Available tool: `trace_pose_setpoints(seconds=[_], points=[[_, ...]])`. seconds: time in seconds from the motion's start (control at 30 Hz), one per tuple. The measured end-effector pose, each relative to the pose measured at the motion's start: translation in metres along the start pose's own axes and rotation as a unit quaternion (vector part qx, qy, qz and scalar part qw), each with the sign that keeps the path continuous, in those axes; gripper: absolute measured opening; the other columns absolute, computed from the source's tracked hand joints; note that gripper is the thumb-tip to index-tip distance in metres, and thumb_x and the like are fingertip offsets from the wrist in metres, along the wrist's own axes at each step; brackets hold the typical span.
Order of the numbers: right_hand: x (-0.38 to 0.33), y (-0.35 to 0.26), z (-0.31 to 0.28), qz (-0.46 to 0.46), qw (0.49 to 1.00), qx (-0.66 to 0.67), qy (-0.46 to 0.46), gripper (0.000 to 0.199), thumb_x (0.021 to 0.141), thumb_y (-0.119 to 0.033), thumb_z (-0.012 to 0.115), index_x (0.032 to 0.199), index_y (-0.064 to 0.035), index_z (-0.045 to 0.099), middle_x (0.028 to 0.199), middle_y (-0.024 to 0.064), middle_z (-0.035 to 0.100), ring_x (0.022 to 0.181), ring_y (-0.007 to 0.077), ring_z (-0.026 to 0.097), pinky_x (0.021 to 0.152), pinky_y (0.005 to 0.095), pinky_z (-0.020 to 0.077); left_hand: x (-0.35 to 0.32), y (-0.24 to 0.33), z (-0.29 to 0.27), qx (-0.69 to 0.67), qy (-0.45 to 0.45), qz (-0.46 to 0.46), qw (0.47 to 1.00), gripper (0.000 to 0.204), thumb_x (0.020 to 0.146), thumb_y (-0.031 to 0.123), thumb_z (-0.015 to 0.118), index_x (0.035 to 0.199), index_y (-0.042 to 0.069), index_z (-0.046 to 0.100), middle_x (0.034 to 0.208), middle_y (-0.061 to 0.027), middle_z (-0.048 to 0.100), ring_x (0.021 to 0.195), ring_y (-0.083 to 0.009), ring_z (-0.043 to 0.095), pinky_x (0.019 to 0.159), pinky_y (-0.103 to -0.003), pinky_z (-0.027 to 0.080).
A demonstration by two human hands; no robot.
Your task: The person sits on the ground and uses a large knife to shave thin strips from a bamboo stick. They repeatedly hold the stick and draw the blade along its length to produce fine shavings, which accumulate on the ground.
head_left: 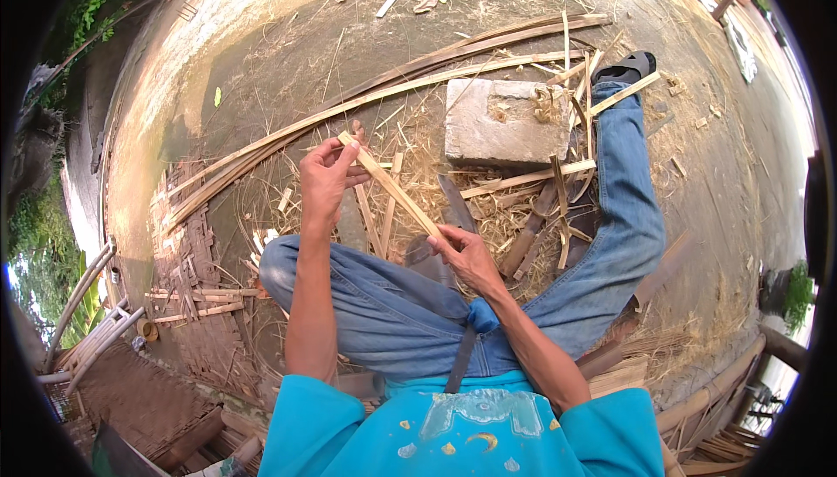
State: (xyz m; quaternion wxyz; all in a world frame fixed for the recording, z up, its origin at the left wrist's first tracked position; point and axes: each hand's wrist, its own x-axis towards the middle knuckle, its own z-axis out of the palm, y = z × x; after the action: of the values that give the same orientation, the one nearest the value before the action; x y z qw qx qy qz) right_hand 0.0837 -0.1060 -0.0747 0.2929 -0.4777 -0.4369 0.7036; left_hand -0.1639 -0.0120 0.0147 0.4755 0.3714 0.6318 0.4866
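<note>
So there's a pale flat strip [397,191] held up between both hands, slanting across the space in front of the lap. Left hand [324,179] pinches the far end between thumb and fingers, right hand [465,255] grips the near end. Just past the right hand there's a dark flat piece [457,202], maybe a blade, kinda hard to tell with the hand near it. Curly shavings [418,163] litter the ground around a chunky whitish block [501,119], and long strips [397,85] lie beyond it.
</note>
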Motion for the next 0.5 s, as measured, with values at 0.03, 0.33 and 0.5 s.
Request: trace_pose_setpoints(seconds=[0.03, 0.33, 0.5], points=[[0.000, 0.006, -0.001, -0.011, 1.000, 0.014, 0.012, 0.037, 0.100, -0.033, 0.072, 0.124, -0.0052, 0.074, 0.086, 0.0015, 0.072, 0.078, 0.0069, 0.060, 0.070, 0.0262, 0.0488, -0.001, -0.001, 0.001, 0.001, 0.005, 0.001, 1.000, 0.029, 0.099, 0.019, 0.072, 0.119, -0.002, 0.068, 0.100, -0.0111, 0.075, 0.072, -0.0166, 0.073, 0.071, -0.033, 0.065], [-0.006, 0.078, -0.056, 0.056, 0.890, -0.428, 0.148, 0.045, 0.094, -0.026, 0.071, 0.129, -0.0004, 0.057, 0.123, 0.0248, 0.061, 0.113, 0.0442, 0.063, 0.093, 0.0531, 0.0516, -0.006, 0.002, -0.011, 0.041, 0.104, 0.113, 0.987, 0.019, 0.103, 0.015, 0.066, 0.117, 0.003, 0.064, 0.109, -0.0136, 0.074, 0.094, -0.0182, 0.073, 0.078, -0.034, 0.066], [0.003, 0.127, -0.054, 0.079, 0.878, -0.454, 0.127, 0.057, 0.088, -0.033, 0.077, 0.128, -0.0013, 0.053, 0.122, 0.0283, 0.060, 0.112, 0.0497, 0.061, 0.091, 0.0563, 0.0507, -0.003, 0.005, -0.009, 0.056, 0.095, 0.136, 0.985, 0.017, 0.104, 0.013, 0.062, 0.117, 0.002, 0.061, 0.109, -0.0158, 0.075, 0.098, -0.0206, 0.073, 0.078, -0.036, 0.067]])
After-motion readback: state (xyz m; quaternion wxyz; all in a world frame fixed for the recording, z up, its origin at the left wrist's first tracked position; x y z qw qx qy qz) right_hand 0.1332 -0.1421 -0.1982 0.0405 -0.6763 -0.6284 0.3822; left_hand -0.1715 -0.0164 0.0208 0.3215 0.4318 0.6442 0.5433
